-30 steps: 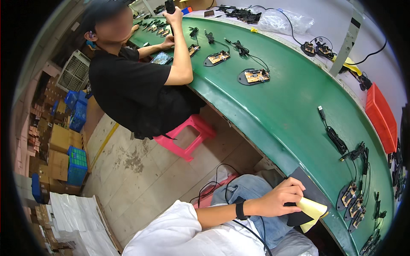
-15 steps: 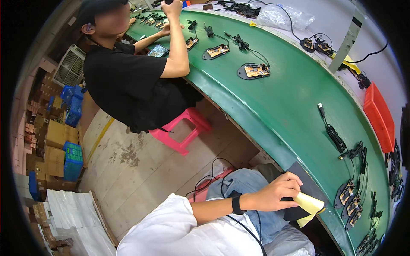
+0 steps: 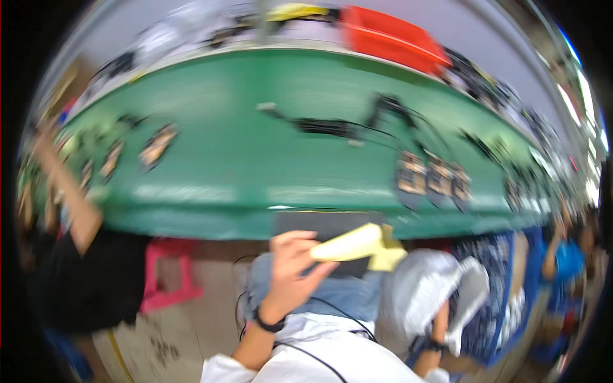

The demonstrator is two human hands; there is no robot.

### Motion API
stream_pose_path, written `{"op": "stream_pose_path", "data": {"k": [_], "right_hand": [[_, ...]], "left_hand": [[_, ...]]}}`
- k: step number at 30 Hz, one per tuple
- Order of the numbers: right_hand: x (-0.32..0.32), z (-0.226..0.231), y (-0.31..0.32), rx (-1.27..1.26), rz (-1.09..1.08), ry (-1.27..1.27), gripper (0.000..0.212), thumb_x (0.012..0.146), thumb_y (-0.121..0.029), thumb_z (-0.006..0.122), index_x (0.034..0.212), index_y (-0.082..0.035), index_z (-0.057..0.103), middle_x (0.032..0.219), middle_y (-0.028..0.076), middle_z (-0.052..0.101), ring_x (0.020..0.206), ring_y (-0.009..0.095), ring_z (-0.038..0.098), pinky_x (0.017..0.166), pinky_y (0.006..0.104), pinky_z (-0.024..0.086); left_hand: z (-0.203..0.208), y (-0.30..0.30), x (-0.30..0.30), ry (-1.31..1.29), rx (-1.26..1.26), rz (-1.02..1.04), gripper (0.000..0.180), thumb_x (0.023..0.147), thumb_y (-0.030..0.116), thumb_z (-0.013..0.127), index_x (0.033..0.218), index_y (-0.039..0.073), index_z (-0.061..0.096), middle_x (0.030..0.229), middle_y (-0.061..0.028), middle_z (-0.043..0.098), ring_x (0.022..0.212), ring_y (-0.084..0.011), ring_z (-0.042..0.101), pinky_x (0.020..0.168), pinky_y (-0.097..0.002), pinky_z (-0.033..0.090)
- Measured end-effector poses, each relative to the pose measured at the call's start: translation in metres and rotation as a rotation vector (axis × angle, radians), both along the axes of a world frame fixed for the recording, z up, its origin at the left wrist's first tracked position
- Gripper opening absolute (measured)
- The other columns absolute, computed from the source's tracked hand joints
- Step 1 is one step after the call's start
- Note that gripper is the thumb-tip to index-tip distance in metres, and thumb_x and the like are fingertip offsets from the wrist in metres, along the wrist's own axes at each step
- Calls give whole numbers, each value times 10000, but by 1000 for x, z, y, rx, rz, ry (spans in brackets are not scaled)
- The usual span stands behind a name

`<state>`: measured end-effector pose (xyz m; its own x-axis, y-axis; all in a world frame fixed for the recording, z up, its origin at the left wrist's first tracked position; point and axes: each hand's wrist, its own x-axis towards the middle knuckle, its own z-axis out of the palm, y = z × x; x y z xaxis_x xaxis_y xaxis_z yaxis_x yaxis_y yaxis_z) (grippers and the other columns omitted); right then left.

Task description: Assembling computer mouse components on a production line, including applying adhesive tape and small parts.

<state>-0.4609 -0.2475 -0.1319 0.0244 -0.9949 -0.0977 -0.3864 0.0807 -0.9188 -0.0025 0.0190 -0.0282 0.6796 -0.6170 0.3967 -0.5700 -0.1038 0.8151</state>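
My left hand (image 3: 295, 260) pinches a curled yellow sheet, perhaps paper (image 3: 350, 245), between thumb and fingers. Beneath it, a flat dark grey sheet (image 3: 299, 223) lies over my lap against the near edge of the green work surface (image 3: 255, 166). On my right side, my right hand (image 3: 440, 323) reaches into a crumpled whitish plastic bag (image 3: 416, 286); the bag hides its fingers. Beyond my hands are a coiled black cable (image 3: 322, 126) and several small circuit boards on black bases (image 3: 410, 175), blurred by motion.
A red bin (image 3: 393, 38) stands at the far edge. More boards (image 3: 158, 145) lie to the left. A person in black (image 3: 96, 281) sits at left by a pink stool (image 3: 167, 271). A blue-rimmed container (image 3: 488, 300) stands at right, near another person in blue (image 3: 565, 262).
My view has swung to the right. My right hand has come into view, in the plastic bag. The left hand still holds the yellow sheet over the dark sheet.
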Motion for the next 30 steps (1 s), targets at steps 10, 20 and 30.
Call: {"op": "stream_pose_path", "data": {"k": [10, 20, 30], "right_hand": [[-125, 59, 156, -108, -562, -45, 332, 1091, -311, 534, 1106, -4, 660, 1001, 134, 719, 815, 279, 678, 723, 402, 559], [-11, -10, -1, 159, -139, -254, 335, 1099, -318, 528, 1122, -9, 656, 1015, 132, 719, 815, 283, 678, 715, 402, 565], [56, 108, -30, 500, 85, -1395, 214, 1108, -168, 476, 1174, 29, 524, 1063, 106, 538, 840, 161, 492, 571, 267, 423]], "left_hand": [[-8, -11, -1, -3, 48, -64, 260, 733, 26, 818, 987, 45, 768, 1038, -55, 670, 1257, -296, 516, 1053, -431, 415], [-10, -28, -12, 38, -111, -126, 281, 722, 86, 889, 980, 71, 779, 1019, -42, 700, 1165, -293, 585, 979, -410, 472], [-1, -21, -7, -10, 19, -55, 287, 716, 67, 864, 992, 69, 786, 1011, -55, 693, 1189, -308, 558, 1003, -430, 453]]}}
